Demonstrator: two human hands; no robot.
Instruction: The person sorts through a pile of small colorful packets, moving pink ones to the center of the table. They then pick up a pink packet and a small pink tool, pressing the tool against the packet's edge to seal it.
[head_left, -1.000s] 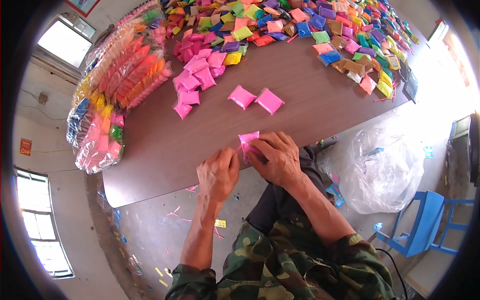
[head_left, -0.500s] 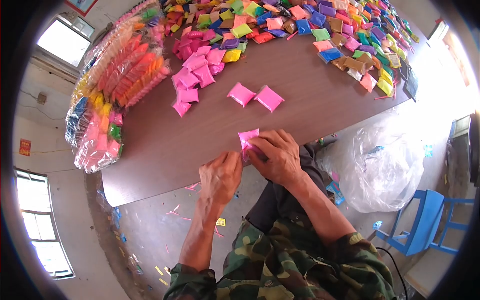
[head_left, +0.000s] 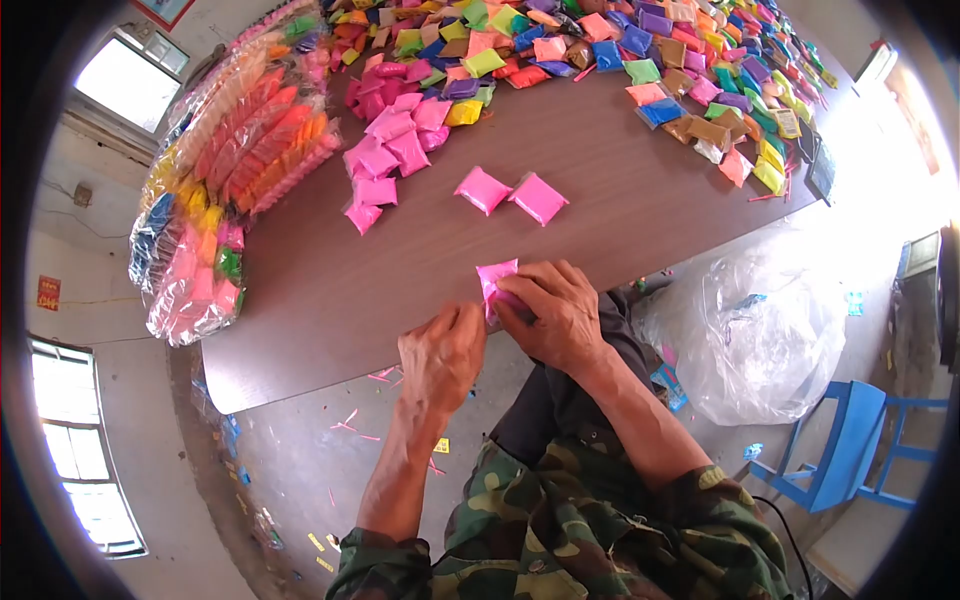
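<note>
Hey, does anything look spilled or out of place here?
Yes, the grey floor on the near side of the brown tabletop: thin pink strips and small yellow rectangular scraps lie scattered there, looking like litter. The glossy pink plastic packet in the right hand is partly covered, so I can't judge damage.

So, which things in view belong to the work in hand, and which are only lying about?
Belonging, it seems:
- pink packet in the right hand
- pink pair on the table
- pink pile

Probably just lying about:
- clear bag
- floor scraps
- blue chair
</note>
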